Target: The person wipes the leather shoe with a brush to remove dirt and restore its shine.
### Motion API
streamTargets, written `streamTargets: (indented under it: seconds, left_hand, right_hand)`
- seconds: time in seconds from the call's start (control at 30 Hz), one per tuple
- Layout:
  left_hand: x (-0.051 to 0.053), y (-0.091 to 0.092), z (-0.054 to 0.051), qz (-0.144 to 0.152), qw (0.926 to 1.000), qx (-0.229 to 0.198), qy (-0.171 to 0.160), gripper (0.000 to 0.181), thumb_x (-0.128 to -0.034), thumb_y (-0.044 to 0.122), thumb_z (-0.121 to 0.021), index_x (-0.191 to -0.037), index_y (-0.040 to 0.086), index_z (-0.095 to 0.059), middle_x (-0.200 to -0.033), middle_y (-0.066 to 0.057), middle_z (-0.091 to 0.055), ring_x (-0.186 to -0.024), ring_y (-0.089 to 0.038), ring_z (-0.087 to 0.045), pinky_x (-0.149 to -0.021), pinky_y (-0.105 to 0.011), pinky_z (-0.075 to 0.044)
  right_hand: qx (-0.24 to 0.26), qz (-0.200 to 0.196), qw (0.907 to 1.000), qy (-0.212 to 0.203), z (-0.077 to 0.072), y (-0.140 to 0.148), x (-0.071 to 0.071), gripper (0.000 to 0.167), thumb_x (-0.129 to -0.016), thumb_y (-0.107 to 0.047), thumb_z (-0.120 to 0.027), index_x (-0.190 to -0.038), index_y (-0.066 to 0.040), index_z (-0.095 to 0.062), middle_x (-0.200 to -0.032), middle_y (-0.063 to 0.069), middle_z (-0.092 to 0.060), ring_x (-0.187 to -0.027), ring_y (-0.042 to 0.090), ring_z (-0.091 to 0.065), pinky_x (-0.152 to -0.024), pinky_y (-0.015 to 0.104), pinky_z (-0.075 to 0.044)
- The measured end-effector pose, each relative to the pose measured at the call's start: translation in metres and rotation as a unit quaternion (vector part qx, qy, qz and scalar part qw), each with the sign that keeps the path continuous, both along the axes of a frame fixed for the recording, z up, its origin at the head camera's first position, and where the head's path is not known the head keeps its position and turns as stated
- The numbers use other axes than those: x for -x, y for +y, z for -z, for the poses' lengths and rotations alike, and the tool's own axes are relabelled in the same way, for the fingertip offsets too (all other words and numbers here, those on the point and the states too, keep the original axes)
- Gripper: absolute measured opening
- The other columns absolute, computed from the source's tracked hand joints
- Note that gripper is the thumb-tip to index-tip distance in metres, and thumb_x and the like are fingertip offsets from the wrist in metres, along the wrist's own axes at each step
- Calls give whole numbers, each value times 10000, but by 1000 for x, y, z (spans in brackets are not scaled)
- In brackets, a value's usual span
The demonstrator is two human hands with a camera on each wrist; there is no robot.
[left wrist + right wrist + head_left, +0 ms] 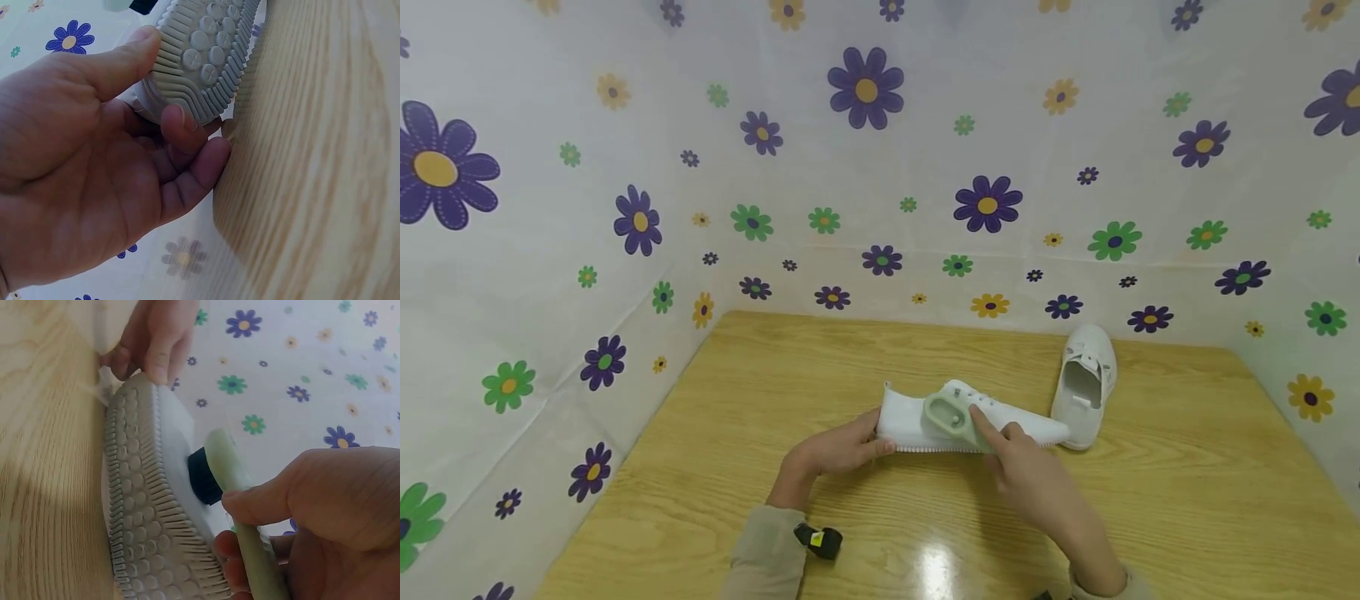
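Observation:
A white lace-up shoe [910,421] stands tilted on the wooden table, its toe to the right. My left hand [846,442] grips it by the heel. In the left wrist view the thumb and fingers [134,59] close round the heel end of the studded sole [206,50]. My right hand [1030,479] holds a pale green brush [951,414] by its handle. In the right wrist view the brush's dark bristles [204,477] touch the shoe's side just above the sole, and the thumb [256,503] presses along the handle.
A second white shoe [1084,387] lies at the back right, its toe toward the wall and its heel near the held shoe's toe. Flower-printed white sheeting [880,167] rises behind and beside the wooden table [775,358].

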State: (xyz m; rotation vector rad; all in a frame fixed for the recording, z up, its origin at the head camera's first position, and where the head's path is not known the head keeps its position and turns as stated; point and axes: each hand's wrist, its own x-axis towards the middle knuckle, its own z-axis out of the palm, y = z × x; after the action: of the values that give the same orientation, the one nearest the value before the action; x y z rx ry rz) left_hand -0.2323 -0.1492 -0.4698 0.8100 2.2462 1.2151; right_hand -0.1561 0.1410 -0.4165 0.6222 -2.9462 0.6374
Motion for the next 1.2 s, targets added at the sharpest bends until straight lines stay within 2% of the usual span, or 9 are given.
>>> streamTargets:
  seconds: [0.17,0.27,0.4,0.5,0.57,0.83,0.97,1.1,1.2]
  left_hand:
    - [0,0,-1,36,10000,-25,-4,521,-1065,259,-459,-1490,26,-266,-1353,-108,-444,-1183,-227,-427,-1034,-426,-341]
    - [1,1,-2,99,9999,-27,31,500,-1067,254,-455,-1478,30,-281,-1328,-98,-454,-1163,-222,-433,-1014,-412,-349]
    - [1,2,-3,177,9998,-15,54,532,-1068,259,-452,-1500,23,-251,-1384,-113,-432,-1243,-229,-412,-1067,-435,-325]
    - [0,3,-4,100,9999,35,14,579,-1065,265,-458,-1528,22,-209,-1457,-128,-385,-1327,-238,-364,-1119,-463,-281]
    - [0,2,-4,11,10000,68,-36,585,-1064,268,-463,-1529,20,-210,-1461,-133,-384,-1318,-242,-371,-1116,-466,-286]
    - [-2,1,0,-76,9999,65,21,480,-1063,272,-459,-1454,37,-311,-1262,-93,-476,-1091,-220,-461,-960,-404,-388]
    - [-2,1,1,-90,9999,58,-25,481,-1066,270,-451,-1450,22,-302,-1226,-101,-467,-1034,-227,-468,-904,-390,-407]
    - [-1,0,0,-28,10000,15,-5,539,-1065,263,-455,-1498,16,-250,-1363,-126,-436,-1190,-243,-434,-1033,-437,-352]
    - [-1,0,-1,9,10000,45,13,603,-1063,271,-460,-1540,26,-185,-1486,-142,-359,-1341,-251,-349,-1130,-476,-265]
  right_hand:
    - [178,205,9995,-181,-8,7,-3,608,-931,-30,-635,-1498,-154,-455,-862,103,-544,-639,150,-419,-560,288,-395]
    - [213,260,9978,-567,-15,23,-5,608,-941,-38,-620,-1506,-181,-446,-922,130,-574,-661,163,-453,-573,302,-414]
    - [150,299,9949,-951,-22,38,-8,596,-963,-77,-616,-1515,-208,-432,-985,130,-593,-692,169,-485,-590,309,-426]
    - [95,312,9950,-948,-21,38,-7,597,-967,-69,-603,-1516,-225,-429,-974,106,-587,-686,162,-479,-594,301,-422]
    - [111,268,9957,-882,-17,31,-5,601,-964,-56,-599,-1515,-229,-431,-949,93,-576,-663,151,-465,-578,284,-414]
    - [42,-236,9988,-429,-1,-4,-2,595,-944,-90,-657,-1493,-224,-468,-823,26,-538,-586,104,-404,-508,250,-366]
    - [202,-242,9969,-714,-8,6,-5,586,-946,-65,-648,-1488,-207,-476,-849,37,-539,-621,123,-418,-542,258,-380]
    - [269,-66,9932,-1133,-21,32,-8,568,-954,-66,-634,-1484,-209,-484,-918,57,-556,-664,142,-444,-565,270,-395]
    - [186,34,9925,-1205,-27,48,-10,562,-955,-80,-635,-1482,-204,-486,-967,77,-576,-698,156,-460,-585,288,-405]
